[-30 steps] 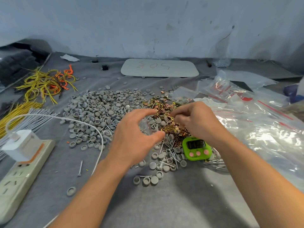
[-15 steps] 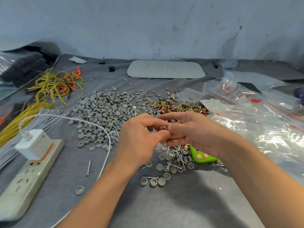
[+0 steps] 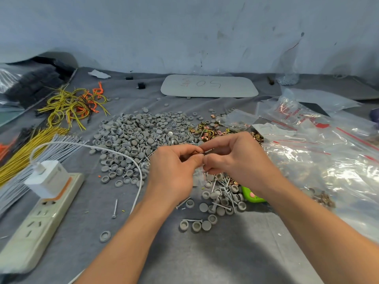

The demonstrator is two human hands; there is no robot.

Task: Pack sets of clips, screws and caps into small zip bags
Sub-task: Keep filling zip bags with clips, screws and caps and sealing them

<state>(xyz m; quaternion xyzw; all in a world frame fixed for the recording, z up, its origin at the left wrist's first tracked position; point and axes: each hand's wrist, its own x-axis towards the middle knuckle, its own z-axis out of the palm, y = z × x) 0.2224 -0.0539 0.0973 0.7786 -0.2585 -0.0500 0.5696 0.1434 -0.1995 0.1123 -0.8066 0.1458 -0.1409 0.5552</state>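
Power strip [image 3: 34,228]: lower left, lying flat. A white charger [image 3: 48,177] is plugged in, and its cable [image 3: 123,154] arcs right to the edge of the caps, then runs down toward the lower edge.
Wires [image 3: 26,148]: left edge, a yellow bundle lying beside a grey one. Loose wires [image 3: 71,105], yellow and orange, lie in loops above them.
Caps [image 3: 139,134]: grey heap left of centre, loose on the cloth. More lie below the hands.
Left hand [image 3: 174,171]: centre, fingers curled, thumb and forefinger pinching the top of the small bag.
Small bag [image 3: 198,176]: clear, hanging between the two hands. Contents cannot be told.
Clip [image 3: 202,153]: a dark brass piece at the meeting fingertips, above the small bag.
Right hand [image 3: 235,160]: just right of centre, fingers curled, fingertips pinching the clip.
Board [image 3: 209,86]: upper centre, white, flat, marked "50".
Clips [image 3: 207,131]: brass heap just above the hands, loose, touching the right edge of the caps.
Screws [image 3: 225,191]: below the right hand, mixed with caps.
Timer [image 3: 251,195]: green, half hidden under the right wrist.
Zip bags [image 3: 328,160]: right side, an overlapping clear heap with red strips. One bag at lower right holds brownish pieces, and a small one above the clips holds parts whose kind is unclear.
Wall bag [image 3: 287,78]: upper right, clear, with pale small pieces at its bottom.
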